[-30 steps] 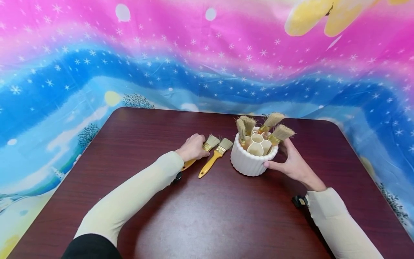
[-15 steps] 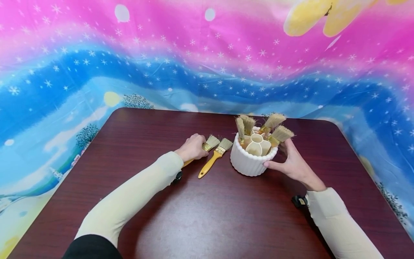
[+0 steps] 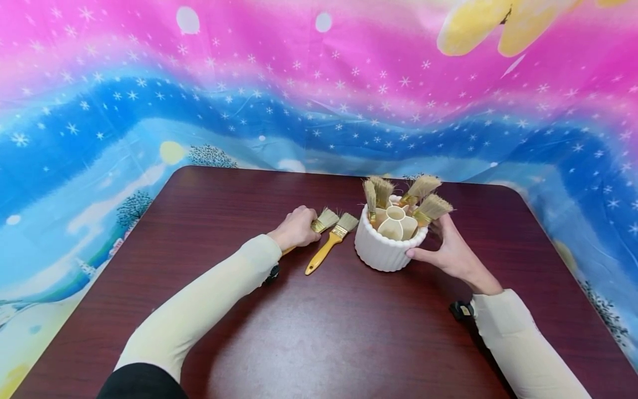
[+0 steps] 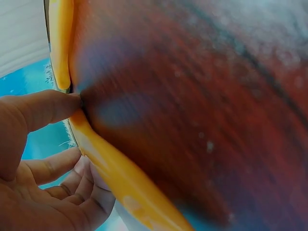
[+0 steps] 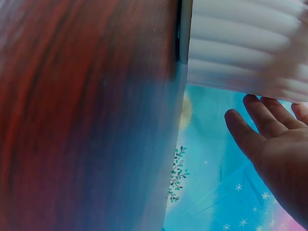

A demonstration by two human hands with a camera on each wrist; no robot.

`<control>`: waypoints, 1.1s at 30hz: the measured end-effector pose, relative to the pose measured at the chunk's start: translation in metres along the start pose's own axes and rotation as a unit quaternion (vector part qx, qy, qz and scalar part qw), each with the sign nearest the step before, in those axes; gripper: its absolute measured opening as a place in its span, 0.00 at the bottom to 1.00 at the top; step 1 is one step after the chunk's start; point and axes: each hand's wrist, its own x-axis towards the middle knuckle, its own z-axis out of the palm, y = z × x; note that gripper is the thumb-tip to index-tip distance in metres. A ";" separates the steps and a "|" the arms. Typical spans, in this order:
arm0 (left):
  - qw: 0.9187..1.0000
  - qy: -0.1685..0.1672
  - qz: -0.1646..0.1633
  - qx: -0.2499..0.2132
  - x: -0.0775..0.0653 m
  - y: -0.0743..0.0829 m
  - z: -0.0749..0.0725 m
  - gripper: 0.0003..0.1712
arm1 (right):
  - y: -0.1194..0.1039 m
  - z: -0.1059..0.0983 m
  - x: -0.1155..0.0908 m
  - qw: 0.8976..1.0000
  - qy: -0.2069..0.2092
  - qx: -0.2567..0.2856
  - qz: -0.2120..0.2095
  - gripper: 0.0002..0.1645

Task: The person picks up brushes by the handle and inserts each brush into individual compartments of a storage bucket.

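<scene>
My left hand (image 3: 296, 228) pinches a flat paintbrush (image 3: 326, 218) that lies low at the table; its yellow handle runs back under the hand. In the left wrist view, thumb and forefinger meet at the top of the yellow handle, with the other fingers loosely bent below. A second paintbrush (image 3: 324, 250) with a yellow handle lies just to the right, bristles pointing away. My right hand (image 3: 453, 249) rests against the right side of a white ribbed pot (image 3: 386, 256), thumb near its front rim. Fairly straight fingers (image 5: 262, 115) touch its wall in the right wrist view.
Several paintbrushes (image 3: 433, 205) stand bristles-up in the pot around a cream divider (image 3: 396, 221) with petal-shaped compartments. The dark red-brown table (image 3: 224, 205) has rounded far corners. A colourful printed cloth (image 3: 299, 111) hangs close behind it.
My left hand has shifted very slightly leftward and covers a bit more of the brush handle. The right hand, the pot and the second brush stay in place.
</scene>
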 end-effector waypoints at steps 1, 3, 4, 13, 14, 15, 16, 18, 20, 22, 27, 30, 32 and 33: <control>1.000 0.000 -0.001 -0.004 -0.001 0.000 -0.001 0.22 | 0.000 0.000 0.000 1.000 0.000 0.002 -0.001 0.57; 1.000 0.001 -0.003 -0.012 -0.002 0.001 -0.002 0.23 | 0.001 0.000 0.000 1.000 0.000 0.006 -0.004 0.57; 1.000 0.003 -0.003 -0.017 -0.002 0.001 -0.003 0.23 | 0.001 0.000 0.001 1.000 0.001 0.007 -0.006 0.58; 0.999 0.047 0.003 -0.016 -0.005 -0.001 -0.008 0.22 | 0.000 0.000 0.001 1.000 -0.007 0.008 -0.003 0.59; 0.999 0.051 0.004 -0.017 -0.006 0.000 -0.009 0.22 | 0.000 0.000 0.000 1.000 -0.007 0.007 0.001 0.58; 0.998 0.053 0.004 -0.019 -0.007 0.000 -0.009 0.22 | 0.000 0.000 0.000 1.000 -0.008 0.008 0.002 0.59; 0.998 0.056 0.004 -0.020 -0.007 0.001 -0.010 0.23 | 0.001 0.000 0.000 1.000 -0.009 0.009 0.003 0.59; 0.998 0.060 0.003 -0.025 -0.009 0.001 -0.010 0.23 | 0.001 -0.001 0.000 1.000 -0.010 0.009 0.002 0.59; 0.998 0.063 0.002 -0.030 -0.010 0.001 -0.010 0.23 | 0.001 0.000 0.000 1.000 -0.010 0.011 -0.003 0.58; 0.997 0.066 0.002 -0.034 -0.012 0.001 -0.010 0.23 | 0.001 0.000 0.000 1.000 -0.010 0.013 -0.011 0.58; 0.997 0.069 0.000 -0.041 -0.015 0.000 -0.010 0.23 | 0.001 0.000 0.001 1.000 -0.010 0.008 -0.018 0.58; 0.997 0.070 0.001 -0.042 -0.017 0.000 -0.011 0.24 | 0.002 0.000 0.001 1.000 -0.009 0.009 -0.022 0.58; 0.996 0.074 0.001 -0.044 -0.019 0.000 -0.012 0.25 | 0.002 0.001 0.001 1.000 -0.009 0.010 -0.023 0.58; 0.996 0.076 0.000 -0.046 -0.019 0.000 -0.013 0.25 | 0.002 0.001 0.001 1.000 -0.008 0.009 -0.023 0.57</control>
